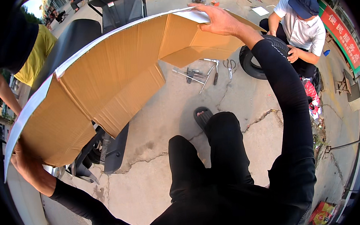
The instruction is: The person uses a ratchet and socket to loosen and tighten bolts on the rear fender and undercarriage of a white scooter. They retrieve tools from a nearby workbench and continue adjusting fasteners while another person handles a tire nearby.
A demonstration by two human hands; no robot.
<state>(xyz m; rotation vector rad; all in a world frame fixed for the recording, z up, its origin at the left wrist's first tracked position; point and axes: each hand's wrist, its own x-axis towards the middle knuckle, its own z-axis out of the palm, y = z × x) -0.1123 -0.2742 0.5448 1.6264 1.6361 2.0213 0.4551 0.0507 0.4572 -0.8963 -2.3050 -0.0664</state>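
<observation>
A large opened-out cardboard box (pixel 116 79), brown inside with a white outer face, is held up in front of me. At its far right end my right hand (pixel 217 21) is closed over the top edge, thumb on the inner side. My left hand (pixel 24 163) grips the near left end, its fingers partly hidden behind the board. Fold lines and loose flaps show on the inner side. Behind and below the board is a dark motor vehicle (pixel 116 151), mostly covered by it.
Several hand tools (pixel 198 76) and scissors (pixel 229 68) lie on the cracked concrete (pixel 148 135). At the right, a person (pixel 303 30) in a white shirt holds a black tire (pixel 253 64). Another person (pixel 34 59) in yellow stands at the left, beside a dark seat (pixel 80 36).
</observation>
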